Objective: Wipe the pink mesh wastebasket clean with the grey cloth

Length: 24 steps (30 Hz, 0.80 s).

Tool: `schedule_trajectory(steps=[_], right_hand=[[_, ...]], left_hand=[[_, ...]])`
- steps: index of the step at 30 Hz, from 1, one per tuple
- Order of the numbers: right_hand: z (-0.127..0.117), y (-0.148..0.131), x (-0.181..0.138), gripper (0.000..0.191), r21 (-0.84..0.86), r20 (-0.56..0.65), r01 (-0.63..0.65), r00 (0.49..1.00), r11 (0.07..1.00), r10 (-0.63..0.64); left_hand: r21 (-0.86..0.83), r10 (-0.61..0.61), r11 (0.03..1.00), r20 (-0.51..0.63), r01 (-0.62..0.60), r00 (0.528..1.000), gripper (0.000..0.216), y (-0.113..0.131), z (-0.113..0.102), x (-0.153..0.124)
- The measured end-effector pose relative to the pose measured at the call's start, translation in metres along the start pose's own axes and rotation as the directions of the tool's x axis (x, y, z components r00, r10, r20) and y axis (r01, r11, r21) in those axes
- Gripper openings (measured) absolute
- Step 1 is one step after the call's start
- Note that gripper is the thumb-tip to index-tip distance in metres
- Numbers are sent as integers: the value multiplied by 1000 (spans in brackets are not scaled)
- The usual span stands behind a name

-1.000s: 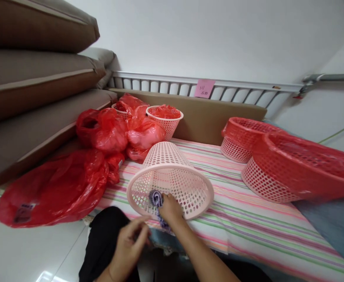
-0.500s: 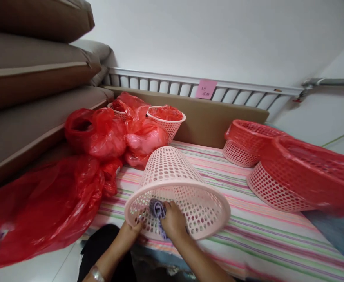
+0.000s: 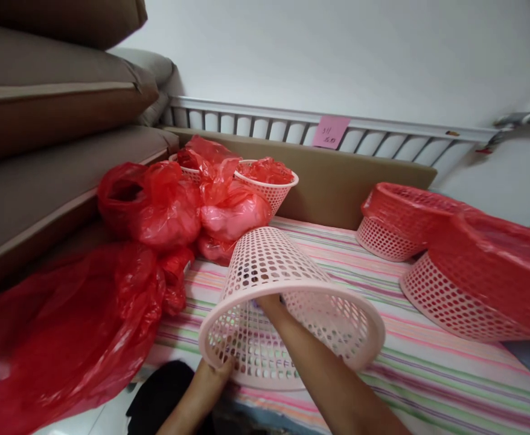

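A pink perforated plastic basket (image 3: 310, 286) lies on its side on the striped sheet, its wide mouth facing me. My left hand (image 3: 217, 370) grips the lower left of its rim, thumb on the inner side. Deep inside the basket is my right hand (image 3: 269, 301), partly hidden by the upper wall. It holds a purple-grey cloth (image 3: 256, 302), of which only a scrap shows near the fingers.
Red plastic bags (image 3: 165, 211) crowd the left side, one draped over the edge. Behind them stands a pink basket (image 3: 271, 192) with a red liner. Two red-lined baskets (image 3: 385, 238) sit at right. Stacked brown cushions (image 3: 57, 154) rise at far left; a pink note (image 3: 331, 132) hangs on the railing.
My right hand has pushed the cloth deeper into the basket, toward its base. My left hand stays on the rim. The view has shifted slightly, and the basket appears a little farther right.
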State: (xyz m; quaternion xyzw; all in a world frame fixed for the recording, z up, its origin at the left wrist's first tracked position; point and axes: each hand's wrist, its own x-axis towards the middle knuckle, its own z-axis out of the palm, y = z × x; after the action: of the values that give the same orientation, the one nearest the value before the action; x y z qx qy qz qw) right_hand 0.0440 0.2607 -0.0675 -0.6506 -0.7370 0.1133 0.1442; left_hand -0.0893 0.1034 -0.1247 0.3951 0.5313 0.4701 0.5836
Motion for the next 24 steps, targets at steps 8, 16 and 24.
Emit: schedule_trajectory(steps=[8, 16, 24], right_hand=[[5, 13, -145, 48, 35, 118, 110, 987, 993, -113], [-15, 23, -164, 48, 207, 28, -28, 999, 978, 23], [15, 19, -80, 39, 129, -139, -21, 990, 991, 39]], left_hand=[[20, 104, 995, -122, -102, 987, 50, 15, 2, -2], [6, 95, 995, -19, -95, 995, 46, 8, 9, -6], [-139, -193, 968, 110, 208, 975, 76, -19, 26, -8]])
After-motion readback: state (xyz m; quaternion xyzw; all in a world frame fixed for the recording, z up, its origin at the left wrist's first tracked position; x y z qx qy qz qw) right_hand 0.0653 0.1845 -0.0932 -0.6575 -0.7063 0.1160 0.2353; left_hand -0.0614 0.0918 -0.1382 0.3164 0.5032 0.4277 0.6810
